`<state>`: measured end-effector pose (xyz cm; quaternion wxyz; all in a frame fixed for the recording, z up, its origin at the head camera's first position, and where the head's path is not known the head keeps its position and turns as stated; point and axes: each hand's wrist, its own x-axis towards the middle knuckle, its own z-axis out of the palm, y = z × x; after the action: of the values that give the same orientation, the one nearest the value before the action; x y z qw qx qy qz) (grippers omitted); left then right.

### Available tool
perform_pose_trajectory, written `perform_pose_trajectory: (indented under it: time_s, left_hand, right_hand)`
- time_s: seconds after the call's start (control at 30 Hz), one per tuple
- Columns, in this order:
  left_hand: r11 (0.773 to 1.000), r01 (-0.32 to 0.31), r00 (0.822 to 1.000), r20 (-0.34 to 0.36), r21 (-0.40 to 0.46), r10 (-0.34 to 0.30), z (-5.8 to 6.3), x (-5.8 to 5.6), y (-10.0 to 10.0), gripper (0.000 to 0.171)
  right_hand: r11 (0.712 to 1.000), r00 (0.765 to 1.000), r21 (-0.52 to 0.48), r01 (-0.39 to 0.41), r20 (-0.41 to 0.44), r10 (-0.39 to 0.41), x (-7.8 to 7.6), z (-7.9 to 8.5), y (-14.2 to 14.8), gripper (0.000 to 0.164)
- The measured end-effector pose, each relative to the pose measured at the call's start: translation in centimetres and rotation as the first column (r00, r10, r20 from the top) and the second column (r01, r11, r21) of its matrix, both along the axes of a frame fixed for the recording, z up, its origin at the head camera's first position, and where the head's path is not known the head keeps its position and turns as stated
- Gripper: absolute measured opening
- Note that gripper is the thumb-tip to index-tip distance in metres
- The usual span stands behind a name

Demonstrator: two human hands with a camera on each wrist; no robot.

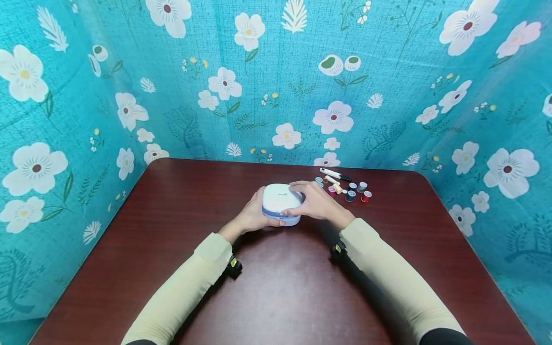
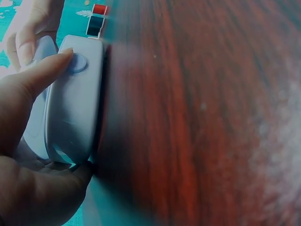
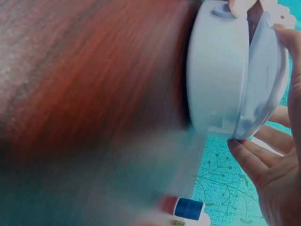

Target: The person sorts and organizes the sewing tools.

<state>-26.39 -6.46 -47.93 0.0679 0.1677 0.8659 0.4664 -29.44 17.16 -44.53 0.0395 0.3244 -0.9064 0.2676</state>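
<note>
A white, rounded plastic case (image 1: pixel 280 195) with a bluish band round its side sits on or close over the table. My left hand (image 1: pixel 253 214) grips its base (image 2: pixel 80 113) from the left, the thumb lying by an oval button (image 2: pixel 79 63) on the front. From the right, my right hand (image 1: pixel 318 201) holds the lid (image 3: pixel 264 77), thumb at its front edge and fingers around its side and back. The lid stands ajar at the front, with a wedge-shaped gap between it and the base. Whatever lies inside the case is hidden.
On the dark wood table (image 1: pixel 284 287), right of the case, are several thread spools, including a red spool (image 1: pixel 366 196) and a dark blue spool (image 1: pixel 350 196). Behind them lies a white and black pen-like tool (image 1: pixel 334 174). A floral turquoise cloth (image 1: pixel 267 100) hangs behind the table.
</note>
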Motion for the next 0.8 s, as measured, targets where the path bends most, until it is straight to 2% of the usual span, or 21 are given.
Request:
perform_pose_trajectory:
  time_s: [0.17,0.37,0.57,0.8]
  left_hand:
    - [1.000,0.011,1.000,-0.021,0.007,-0.011,-0.06,-0.07,-0.24,0.118]
    - [1.000,0.010,1.000,-0.018,0.013,-0.010,-0.16,-0.15,-0.38,0.118]
    - [1.000,0.005,1.000,0.007,0.024,-0.005,-0.11,-0.27,-0.29,0.121]
    - [1.000,-0.004,1.000,0.021,0.027,0.004,-0.14,-0.21,-0.19,0.120]
  right_hand:
    - [0.999,0.999,-0.020,-0.032,0.001,0.032,-0.19,0.20,0.01,0.076]
    - [0.998,0.998,0.003,-0.067,-0.006,0.067,-0.46,0.31,0.10,0.075]
    - [0.998,0.998,0.001,-0.063,0.021,0.063,-0.70,0.73,0.26,0.073]
    - [1.000,0.999,0.015,-0.020,0.034,0.019,-0.82,0.78,0.51,0.069]
